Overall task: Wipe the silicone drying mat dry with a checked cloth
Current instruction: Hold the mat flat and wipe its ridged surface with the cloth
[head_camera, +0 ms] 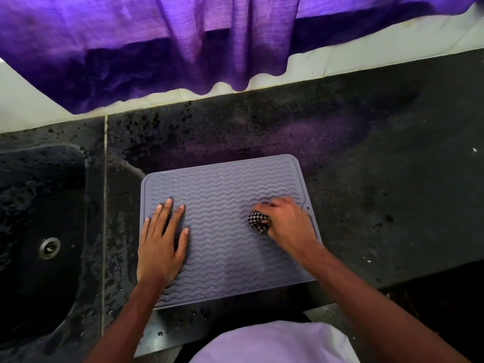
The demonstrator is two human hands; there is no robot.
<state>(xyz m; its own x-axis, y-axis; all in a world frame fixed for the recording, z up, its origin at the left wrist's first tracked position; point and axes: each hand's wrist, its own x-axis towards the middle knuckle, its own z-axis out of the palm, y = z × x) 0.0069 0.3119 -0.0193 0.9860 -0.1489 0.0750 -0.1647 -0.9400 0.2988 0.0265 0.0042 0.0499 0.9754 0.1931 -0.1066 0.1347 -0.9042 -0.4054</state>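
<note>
A grey silicone drying mat (222, 205) with wavy ridges lies flat on the black stone counter, its near edge at the counter's front. My left hand (163, 239) rests flat on the mat's left part, fingers straight and spread. My right hand (286, 221) is on the mat's right part and grips a bunched black-and-white checked cloth (258, 221), which touches the mat. Most of the cloth is hidden inside my fist.
A dark sink (39, 231) with a metal drain (49, 248) sits left of the mat. Water drops speckle the black counter (366, 166). A purple curtain (157, 48) hangs over the white ledge at the back.
</note>
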